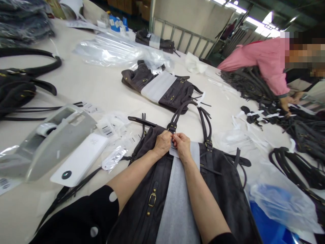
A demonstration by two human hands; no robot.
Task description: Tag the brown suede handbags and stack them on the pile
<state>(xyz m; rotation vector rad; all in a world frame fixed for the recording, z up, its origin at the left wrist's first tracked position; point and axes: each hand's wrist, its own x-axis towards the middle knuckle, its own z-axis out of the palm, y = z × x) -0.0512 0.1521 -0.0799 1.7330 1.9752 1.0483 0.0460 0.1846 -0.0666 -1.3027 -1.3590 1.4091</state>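
Both hands meet at the top edge of a dark grey suede handbag (152, 189) lying flat on the cream work table (83, 81), directly before the person. The left hand (162, 144) and right hand (182, 145) have fingers curled tight, pinching a small white tag (173, 146) at the base of the handle; the bag's flat lie keeps that edge steady. A grey-white paper sheet (177, 203) runs down the bag's middle under the right forearm. A second wrapped handbag (159, 86) lies farther off. Clear plastic bags (111, 51) rest beyond; contents cannot be told. A co-worker in a pink sleeve (266, 64) handles dark straps (254, 84).
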